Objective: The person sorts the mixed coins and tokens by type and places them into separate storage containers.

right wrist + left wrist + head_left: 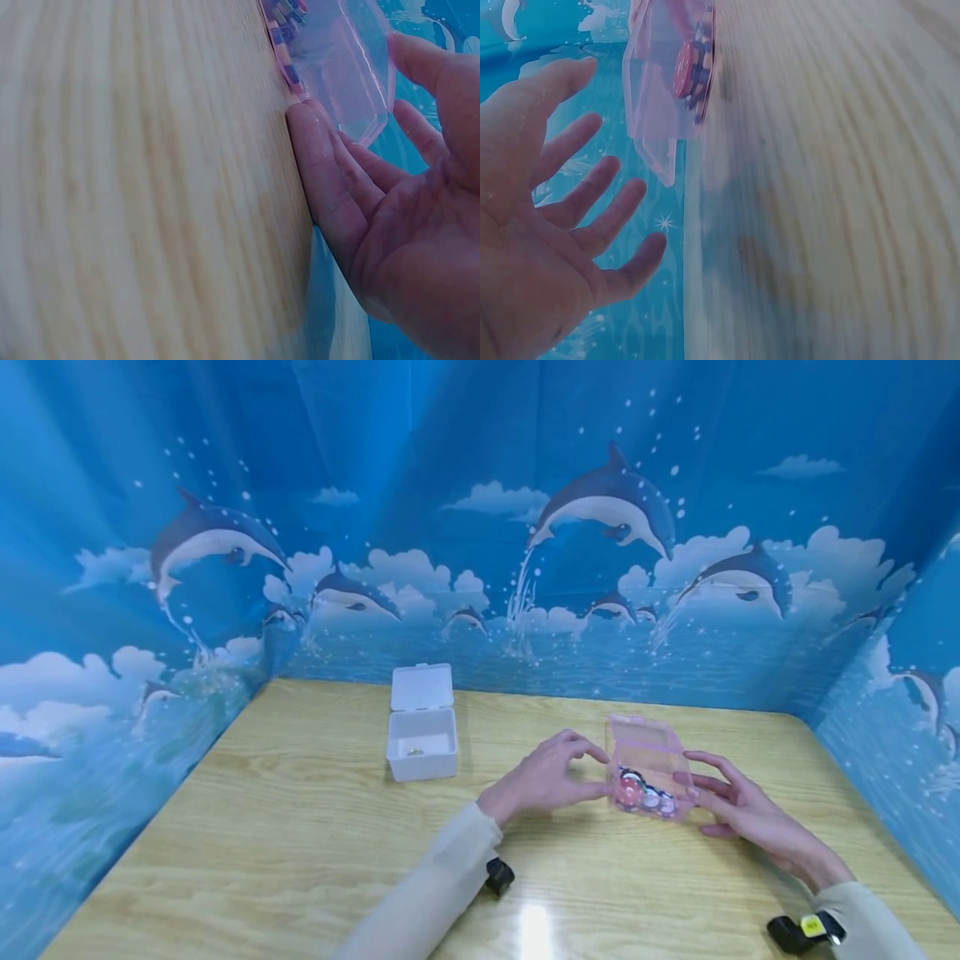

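Note:
A see-through pink plastic box [663,758] stands on the table, its lid raised at the back. Inside it lie several poker chips: a red chip [630,791], purple-and-white chips [660,802] and dark ones. My left hand [551,775] is at the box's left side, thumb and fingers apart; the left wrist view shows its fingers [592,202] spread and loosely bent, holding nothing. On the right side, my right hand [753,806] touches the box wall with extended fingers. In the right wrist view its fingertips [311,124] rest low by the box and the thumb reaches the upper edge.
To the left, a white box [422,764] stands with its lid tipped back; a small gold-coloured item [416,752] lies in it. The wooden table [300,835] meets a blue dolphin-print curtain [480,527] at the back and sides.

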Tool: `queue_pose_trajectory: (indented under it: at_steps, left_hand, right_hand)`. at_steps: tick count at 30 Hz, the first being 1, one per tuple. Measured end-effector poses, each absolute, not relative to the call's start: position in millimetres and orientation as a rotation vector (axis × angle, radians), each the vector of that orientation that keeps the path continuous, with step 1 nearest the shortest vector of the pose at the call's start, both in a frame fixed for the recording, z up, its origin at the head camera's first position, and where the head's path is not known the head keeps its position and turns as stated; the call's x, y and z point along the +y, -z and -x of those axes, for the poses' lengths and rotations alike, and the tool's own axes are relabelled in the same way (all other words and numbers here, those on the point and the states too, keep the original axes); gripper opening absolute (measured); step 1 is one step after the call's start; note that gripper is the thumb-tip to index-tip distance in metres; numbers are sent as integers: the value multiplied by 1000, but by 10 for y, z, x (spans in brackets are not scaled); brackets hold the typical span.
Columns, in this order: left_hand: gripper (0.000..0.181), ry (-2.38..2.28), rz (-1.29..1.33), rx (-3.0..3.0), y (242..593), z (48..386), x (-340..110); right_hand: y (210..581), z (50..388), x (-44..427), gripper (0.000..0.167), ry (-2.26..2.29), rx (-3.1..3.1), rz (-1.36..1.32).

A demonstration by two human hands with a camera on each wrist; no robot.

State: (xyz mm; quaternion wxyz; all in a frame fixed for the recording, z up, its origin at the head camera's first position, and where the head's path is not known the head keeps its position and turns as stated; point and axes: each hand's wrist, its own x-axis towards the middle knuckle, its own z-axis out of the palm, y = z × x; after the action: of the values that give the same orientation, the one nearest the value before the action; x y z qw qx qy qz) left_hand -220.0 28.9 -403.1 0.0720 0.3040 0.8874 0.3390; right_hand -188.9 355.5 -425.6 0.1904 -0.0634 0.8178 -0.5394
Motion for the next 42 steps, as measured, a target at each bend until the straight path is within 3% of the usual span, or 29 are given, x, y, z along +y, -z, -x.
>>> queue_pose_trajectory:
  at_steps: [42]
  left_hand:
    - [46,-1047,-782,2646,4104,2246,-696]
  right_hand:
    - [4256,1884,3543,68,1515,2315,166]
